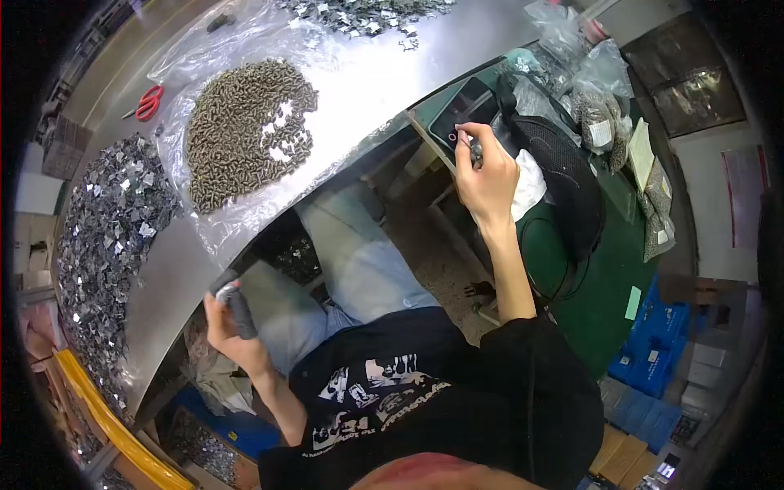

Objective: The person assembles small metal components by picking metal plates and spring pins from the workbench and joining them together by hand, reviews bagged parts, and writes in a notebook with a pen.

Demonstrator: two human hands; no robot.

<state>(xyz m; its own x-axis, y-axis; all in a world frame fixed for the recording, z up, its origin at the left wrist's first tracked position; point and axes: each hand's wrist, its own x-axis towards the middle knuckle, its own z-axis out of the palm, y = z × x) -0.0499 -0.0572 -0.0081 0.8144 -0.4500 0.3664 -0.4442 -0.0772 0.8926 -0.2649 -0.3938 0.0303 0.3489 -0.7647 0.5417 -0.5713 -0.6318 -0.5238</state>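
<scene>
My left hand (238, 339) is closed around a dark grey, elongated thing (240, 314) at the metal table's near edge; its kind is unclear. A paler bit shows by the fingertips. My right hand (490, 175) is raised over the green side table, thumb and forefinger pinched together. Small dark and pinkish pieces (475, 150) show at those fingers, too small to name. Just beyond them lies a black phone-like device (461, 108). A white crumpled tissue or cloth (529, 184) and a black mesh bag (563, 163) are right of my wrist.
On the metal table (163, 278) lie a pile of small screw-like parts (237, 139) on clear plastic, heaps of shiny metal pieces (110, 237), and red-handled scissors (149, 104). Bags of parts (594, 118) line the green table (588, 318). Blue crates (653, 335) stand at the right.
</scene>
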